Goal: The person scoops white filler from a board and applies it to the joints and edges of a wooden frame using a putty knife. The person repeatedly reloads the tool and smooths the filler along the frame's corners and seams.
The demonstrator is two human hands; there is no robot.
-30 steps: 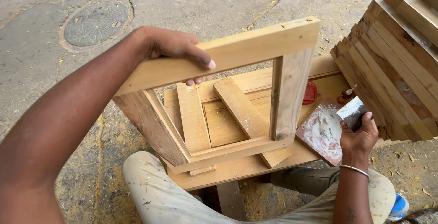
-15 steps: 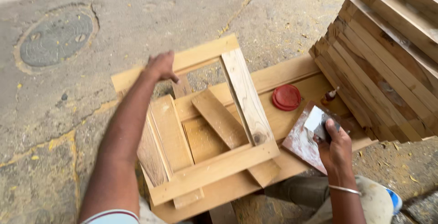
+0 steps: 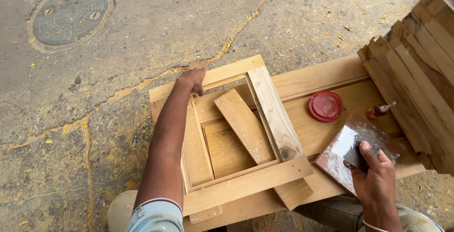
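A: Where's the wooden frame (image 3: 231, 142)?

B: Lying flat on the wide board (image 3: 331, 76), over loose slats (image 3: 243, 125). Left hand (image 3: 193, 80) is closed over its far rail at the left corner. Right hand (image 3: 373, 175) is clenched around a putty scraper (image 3: 357, 149) resting on a smeared wooden block (image 3: 338, 158), near the red lid (image 3: 325, 106).

A: Handling?

B: Looks like light softwood, stiff, dry, not slippery. Joints are probably the weak spot; it could rack if lifted by one corner.

A: Best hold?

B: Mid-rail or two opposite rails, I'd say. Knot (image 3: 286, 153) on the right stile; avoid loading there.
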